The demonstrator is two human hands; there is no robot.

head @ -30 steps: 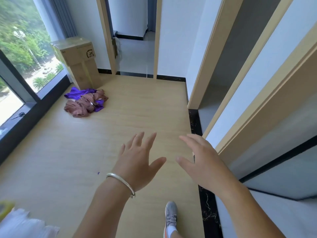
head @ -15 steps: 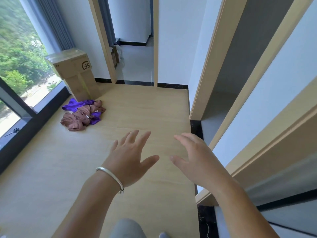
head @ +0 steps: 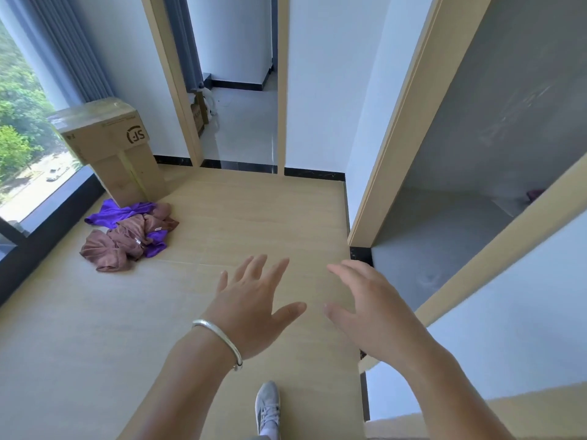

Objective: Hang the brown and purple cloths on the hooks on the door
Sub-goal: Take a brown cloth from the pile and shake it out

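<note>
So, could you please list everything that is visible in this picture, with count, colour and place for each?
brown cloth: one, brown, crumpled on the floor near the window
purple cloth: one, purple, tangled with the brown cloth
cardboard box: one, tan, upright behind the cloths
curtain: one, grey, beside the window
window: one, dark frame, far left
floor: one, light wood
door frames: several, beige, ahead and right
shoe: one, grey, bottom centre
bracelet: one, silver, on the left wrist
left hand: one, open, holds nothing
right hand: one, open, holds nothing
</note>
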